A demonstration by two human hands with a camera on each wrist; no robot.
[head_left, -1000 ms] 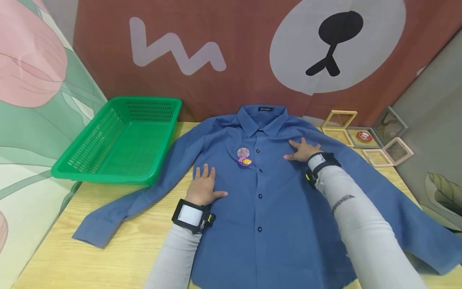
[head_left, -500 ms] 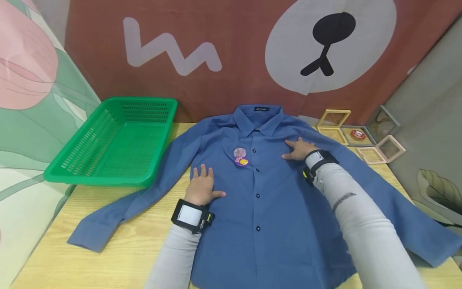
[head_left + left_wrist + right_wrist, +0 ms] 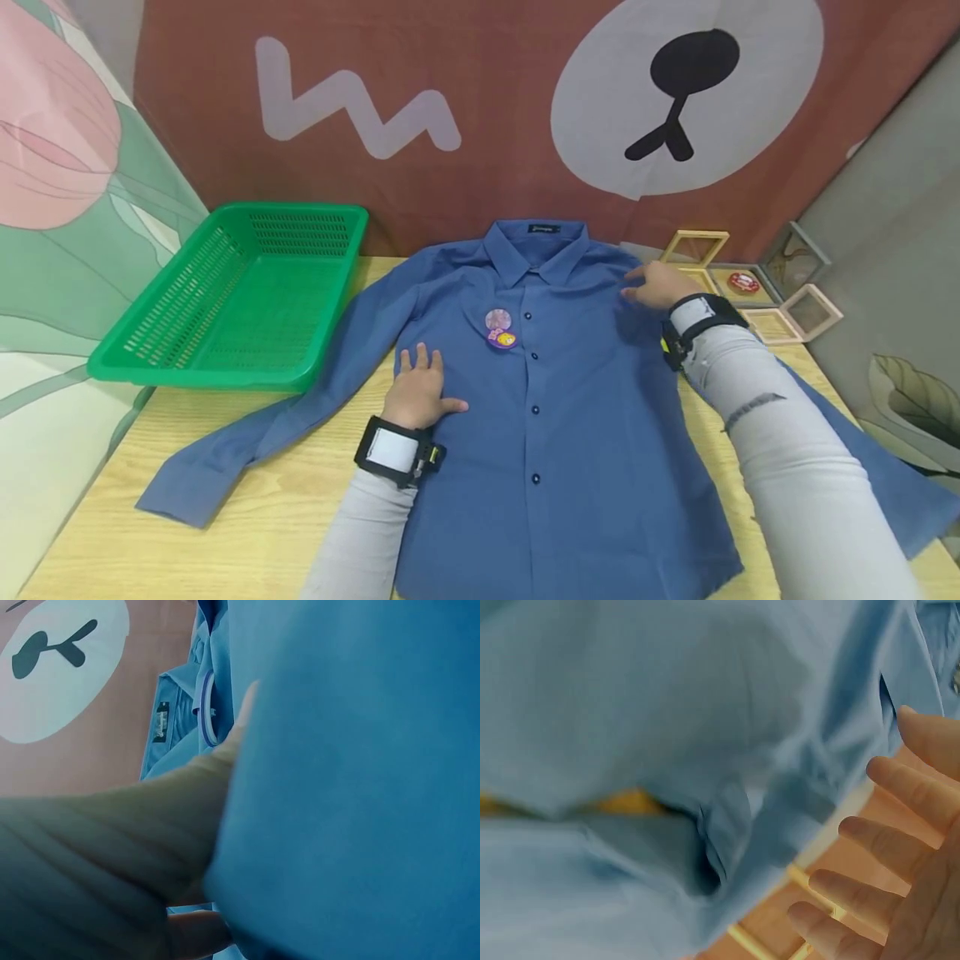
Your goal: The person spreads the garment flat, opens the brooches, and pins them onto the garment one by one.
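Note:
A blue long-sleeved button-up shirt (image 3: 592, 433) lies face up with its collar at the back. Two small round badges (image 3: 501, 327) sit on its chest, left of the buttons. My left hand (image 3: 416, 392) rests on the shirt's left side edge, fingers spread. At the right shoulder, my right hand (image 3: 662, 285) is over the cloth with thumb and fingers extended. The right wrist view shows that hand (image 3: 911, 859) with spread fingers and nothing gripped. Blue cloth fills much of the left wrist view, covering part of the left hand (image 3: 187, 817).
A green plastic basket (image 3: 303, 367) stands at the back left, beside the left sleeve. Several small square frames stand at the back right, among them a yellow one (image 3: 708, 236) and a pink one (image 3: 813, 312). A red round badge (image 3: 743, 282) lies in a grey frame.
My right hand has moved right and slightly back, from the chest to the shoulder. A strip of table now shows between the shirt's body and right sleeve. The left hand stays in place.

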